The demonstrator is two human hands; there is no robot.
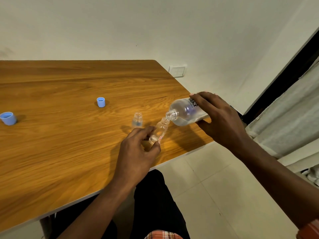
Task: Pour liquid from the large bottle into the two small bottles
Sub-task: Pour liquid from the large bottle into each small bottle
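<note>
My right hand (219, 116) grips the large clear bottle (183, 112), tipped almost flat with its open neck pointing left. That neck touches the mouth of a small clear bottle (159, 131), which my left hand (138, 152) pinches near its base and holds tilted toward the large bottle. Clear liquid lies along the lower side of the large bottle. A second small bottle (137, 120) stands upright and uncapped on the wooden table (69, 135), just left of the tilted one.
Two blue caps lie on the table: one (101, 102) in the middle, a larger one (8, 118) at the left edge of view. The table's right edge runs close under the bottles, with tiled floor (215, 178) beyond. A curtain (293, 109) hangs at right.
</note>
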